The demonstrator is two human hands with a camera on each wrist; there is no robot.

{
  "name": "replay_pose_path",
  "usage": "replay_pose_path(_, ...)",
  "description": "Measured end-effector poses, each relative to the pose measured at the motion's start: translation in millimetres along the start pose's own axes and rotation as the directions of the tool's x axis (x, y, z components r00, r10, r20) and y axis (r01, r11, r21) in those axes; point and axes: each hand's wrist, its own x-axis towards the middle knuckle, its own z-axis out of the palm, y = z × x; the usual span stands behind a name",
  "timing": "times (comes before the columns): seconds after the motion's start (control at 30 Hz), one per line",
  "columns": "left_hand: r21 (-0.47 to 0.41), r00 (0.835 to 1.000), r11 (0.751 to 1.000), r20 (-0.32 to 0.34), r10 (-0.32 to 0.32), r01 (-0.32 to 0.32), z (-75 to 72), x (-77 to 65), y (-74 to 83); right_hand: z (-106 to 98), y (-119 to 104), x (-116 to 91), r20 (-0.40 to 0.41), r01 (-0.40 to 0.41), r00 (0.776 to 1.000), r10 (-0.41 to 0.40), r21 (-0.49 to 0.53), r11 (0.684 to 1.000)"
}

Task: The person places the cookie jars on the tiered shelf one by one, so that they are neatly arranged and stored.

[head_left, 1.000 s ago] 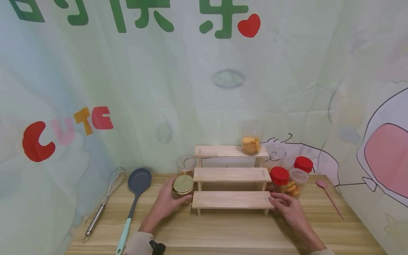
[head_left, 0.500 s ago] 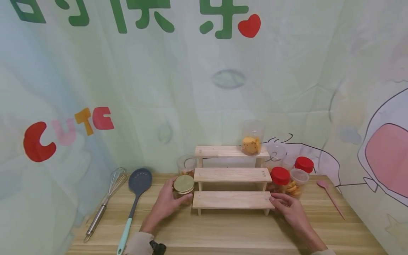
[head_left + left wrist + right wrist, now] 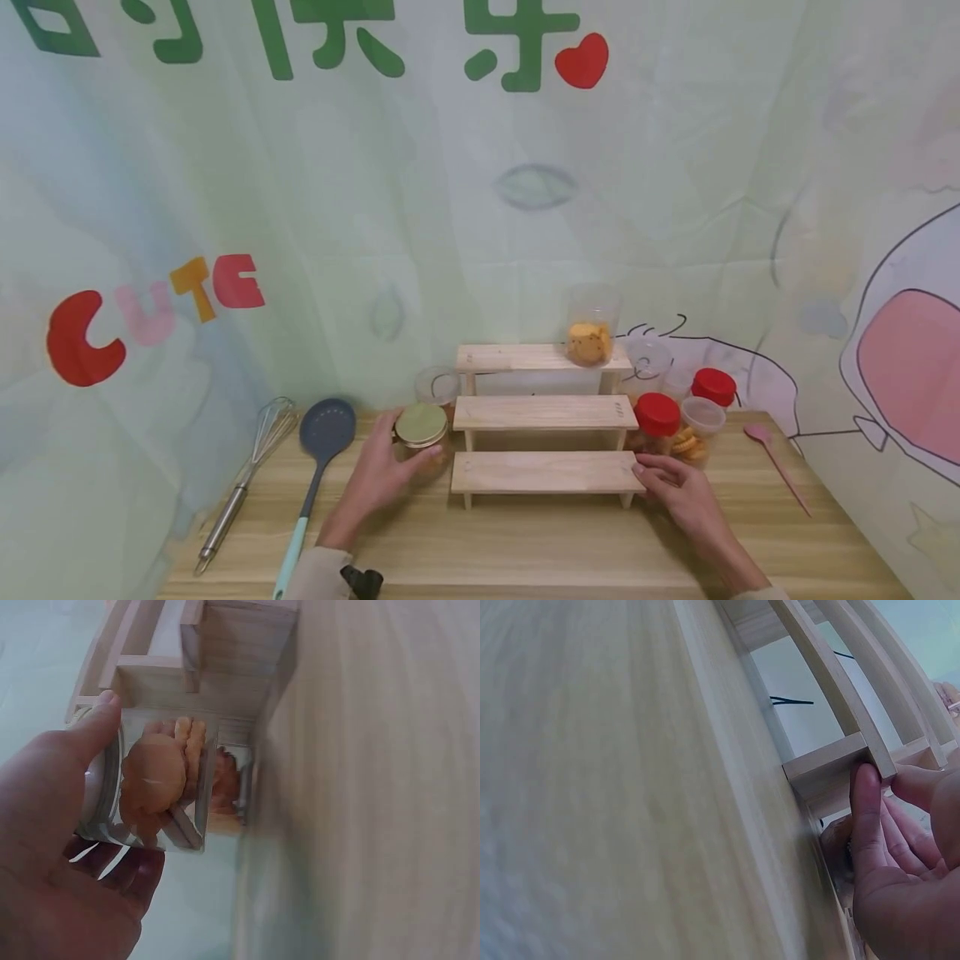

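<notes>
My left hand (image 3: 378,468) grips a glass jar (image 3: 161,780) near its top, thumb on one side and fingers on the other. A gold lid (image 3: 422,423) covers this jar, and round cookies (image 3: 154,772) show through its wall. The left wrist view has its base a little above the table. To its right stands a three-step wooden rack (image 3: 546,472). At the right end of the lowest step my right hand (image 3: 682,492) pinches the board's edge (image 3: 881,761) between thumb and fingers. Behind the gold-lidded jar is a clear jar (image 3: 437,385), partly hidden.
A jar of cookies (image 3: 589,343) stands on the top step. Right of the rack cluster red-lidded jars (image 3: 657,414) and a clear tub (image 3: 701,425). A whisk (image 3: 243,483) and a slotted turner (image 3: 322,454) lie left; a pink spoon (image 3: 776,467) lies far right.
My left hand has moved slightly left and up with the gold-lidded jar, away from the rack. The right hand stays at the lowest step's end, and the rack keeps its place.
</notes>
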Motion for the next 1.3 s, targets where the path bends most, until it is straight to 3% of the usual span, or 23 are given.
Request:
replay_pose_path(0.17, 0.000, 0.998, 0.999, -0.034, 0.048, -0.048, -7.4, 5.2, 9.0, -0.7, 1.0, 0.2, -0.002, -0.008, 1.000, 0.008, -0.005, 1.000)
replay_pose_path(0.33, 0.014, 0.991, 0.995, -0.089, 0.104, -0.103, -15.7, 16.2, 28.0, -0.6, 1.2, -0.6, -0.009, -0.001, 1.000, 0.001, -0.006, 1.000)
replay_pose_path(0.77, -0.019, 0.981, 0.988, -0.122, 0.149, -0.152, -29.2, 46.0, 83.4, -0.6, 2.1, 0.4, -0.007, 0.013, 1.000, -0.013, 0.010, 1.000)
replay_pose_path(1.1, -0.077, 0.968, 0.970, -0.128, 0.218, -0.229, -7.6, 74.9, 117.2, -0.9, 2.3, 1.3, 0.001, 0.026, 1.000, -0.026, 0.019, 0.999)
replay_pose_path(1.3, -0.116, 0.975, 0.972, -0.113, 0.192, -0.205, 13.1, 92.9, 127.3, 0.7, 1.7, 1.4, 0.005, 0.036, 0.999, -0.036, 0.023, 0.999)
